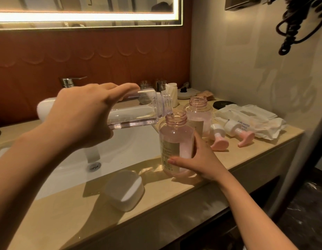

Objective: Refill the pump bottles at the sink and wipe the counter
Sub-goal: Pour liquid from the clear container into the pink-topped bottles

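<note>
1. Pink and see-through, the near pump bottle (176, 141) stands upright on the counter (247, 159) just right of the sink (120, 150). Its threaded neck is uncapped, a pale label runs down its side, and pink liquid fills much of it.
2. The right hand (198, 159) grips this bottle low down, with the thumb across the label and the fingers curled round the far side.
3. The left hand (84, 114) is wrapped round a clear refill bottle (138, 112), which is tipped almost level above the sink's right half. The open mouth of this bottle sits at the near bottle's neck; whether the two rims touch cannot be told. A shallow layer of liquid lies along its lower wall.
4. A second pink bottle (199, 112), also uncapped and upright, stands right of the sink and further back, just behind the first.
5. Two pump heads (218, 141) lie on their sides further right of the sink. Each has a white collar and a pink top.
6. A pack of wipes (247, 114) lies well right of the sink, near the counter's end, with crumpled white sheets beside it.
7. A white rounded box (124, 189) sits on the counter strip in front of the sink.
8. A chrome tap (70, 81) stands behind the sink, and a mirror (84, 16) with a lit strip hangs above.
9. Behind and right of the sink are a white round base (186, 94) and a black disc (222, 104). High on the wall to the right hangs a black coiled cord (301, 24).
</note>
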